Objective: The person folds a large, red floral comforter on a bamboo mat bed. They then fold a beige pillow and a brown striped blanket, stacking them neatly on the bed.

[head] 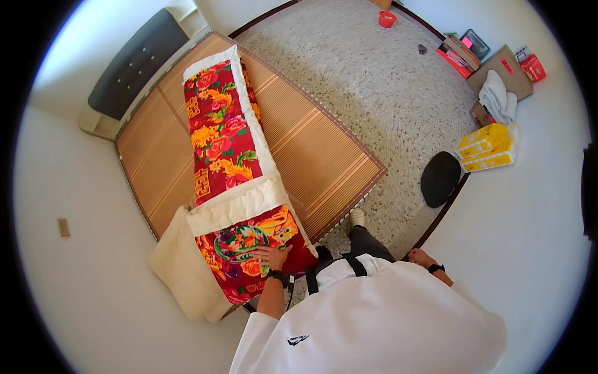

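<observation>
My left hand (273,256) lies palm down on a folded quilt (223,135) with red floral fabric and a white border. Beneath the fingers is the quilt's near section, which is folded over and shows a broad white band across it. The quilt runs lengthwise over a bed covered with a bamboo mat (317,140). A cream part of the bedding (187,266) hangs over the bed's near left corner. My right hand (420,257) is down at my side near the wall, away from the quilt, with its fingers curled and nothing visible in them.
A dark tufted headboard (140,63) stands at the left. Along the right wall are a black cushion-like object (440,179), yellow plastic-wrapped packs (486,148), a rolled white cloth (497,98) and cardboard boxes (500,70). A red bucket (387,19) sits on the far floor.
</observation>
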Demonstrator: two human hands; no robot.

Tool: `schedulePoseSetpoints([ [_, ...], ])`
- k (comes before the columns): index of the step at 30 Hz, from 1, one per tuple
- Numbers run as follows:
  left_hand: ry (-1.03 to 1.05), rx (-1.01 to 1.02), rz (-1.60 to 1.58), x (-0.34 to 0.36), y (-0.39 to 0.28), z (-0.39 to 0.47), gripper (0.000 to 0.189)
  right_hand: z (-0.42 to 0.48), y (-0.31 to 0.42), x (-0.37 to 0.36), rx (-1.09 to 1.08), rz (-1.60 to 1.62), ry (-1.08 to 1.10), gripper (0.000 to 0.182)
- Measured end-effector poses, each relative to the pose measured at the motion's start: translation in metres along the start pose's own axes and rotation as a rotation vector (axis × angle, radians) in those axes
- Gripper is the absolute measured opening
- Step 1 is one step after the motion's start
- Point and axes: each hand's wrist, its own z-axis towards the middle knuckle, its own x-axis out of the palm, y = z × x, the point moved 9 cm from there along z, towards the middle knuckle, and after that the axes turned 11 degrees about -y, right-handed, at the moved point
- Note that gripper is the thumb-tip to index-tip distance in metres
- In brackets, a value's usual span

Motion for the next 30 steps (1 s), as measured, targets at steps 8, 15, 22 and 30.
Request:
schedulePoseSetpoints([
  [8, -0.150, -0.040, 0.360, -0.006, -0.034, -0.011, 0.135, 0.118, -0.025, -0.106, 0.016, 0.241, 0.020, 0.042],
  [15, -0.063, 0.357, 0.231, 0.039, -0.224, -0.070, 0.046, 0.200, -0.022, -0.330, -0.110, 0.362, -0.103, 0.036],
  [22, 0.572, 0.521, -0.557, 0.120, -0.422, -0.127, 0.032, 0.247, -0.001, -0.550, -0.252, 0.332, -0.461, 0.027],
  [30, 0.869, -0.330, -0.452, 0.118, -0.475, -0.207, 0.027, 0.241, 0.098, -0.545, -0.566, 0.365, -0.159, 0.023],
])
